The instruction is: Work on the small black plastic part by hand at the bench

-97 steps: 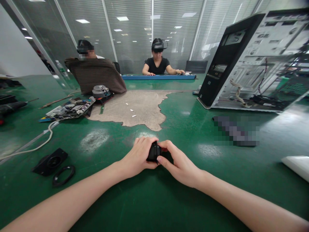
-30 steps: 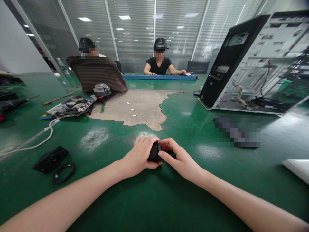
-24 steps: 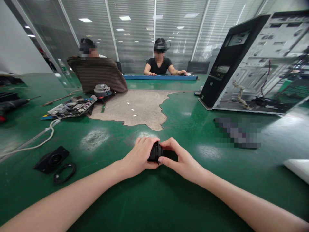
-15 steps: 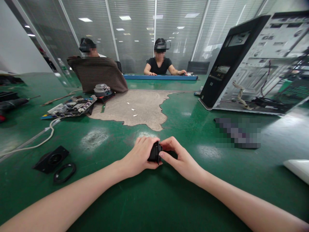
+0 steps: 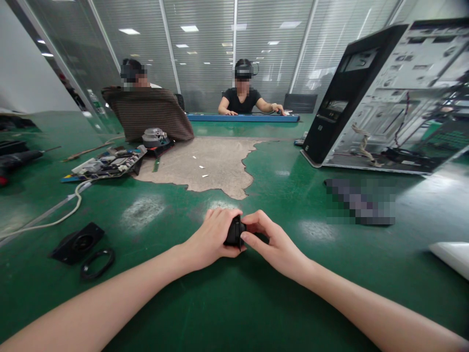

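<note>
Above the green tabletop, my left hand is wrapped around a small black housing with a flat square flange, which stands edge-on to me. Its fingers lie over the top and the thumb is underneath. On the flange's right side, the thumb and forefinger of my right hand close on a round black part that sticks out; most of it is hidden by the fingers. To the left lies a similar black square piece with a round opening. Beside it rests a loose black ring.
An open computer case stands at the right, behind a blurred-out flat object. A circuit board and white cable lie left. Bare patch marks the green table. Two people sit across, one behind a draped chair.
My right fingers have shifted very slightly at the round part. My left hand and the housing stay where they were. The facing person's hand across the table moved a little.
</note>
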Tool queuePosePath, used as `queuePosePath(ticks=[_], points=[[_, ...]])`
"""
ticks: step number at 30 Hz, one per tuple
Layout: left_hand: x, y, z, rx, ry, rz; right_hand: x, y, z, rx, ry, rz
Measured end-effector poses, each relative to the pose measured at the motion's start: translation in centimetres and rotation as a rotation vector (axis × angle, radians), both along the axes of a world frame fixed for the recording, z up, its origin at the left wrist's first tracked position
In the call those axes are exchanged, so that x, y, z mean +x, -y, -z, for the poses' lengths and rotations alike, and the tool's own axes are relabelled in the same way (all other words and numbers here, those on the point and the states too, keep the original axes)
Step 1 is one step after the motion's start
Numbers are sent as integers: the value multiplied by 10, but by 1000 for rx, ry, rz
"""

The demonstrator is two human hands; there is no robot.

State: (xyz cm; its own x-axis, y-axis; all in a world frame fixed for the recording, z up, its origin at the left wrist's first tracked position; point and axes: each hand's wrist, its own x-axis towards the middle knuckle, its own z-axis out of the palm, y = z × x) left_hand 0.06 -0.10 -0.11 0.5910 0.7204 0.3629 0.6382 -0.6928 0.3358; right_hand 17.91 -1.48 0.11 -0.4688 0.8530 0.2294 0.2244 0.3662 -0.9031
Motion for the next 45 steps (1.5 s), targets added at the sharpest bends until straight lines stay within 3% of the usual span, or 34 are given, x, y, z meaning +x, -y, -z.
queuePosePath(ticks=[13,26,33,45], points=[[0,0,-1,-16,-4,2,2,0,-2,-24,-21,-55],[0,1,-1,-6,4,5,-1,0,-4,-110,-20,-9],[0,0,0,-1,-11,5,1,1,-2,-11,-22,-41],[0,0,0,-18,14,3,-1,0,-4,-76,-24,8]])
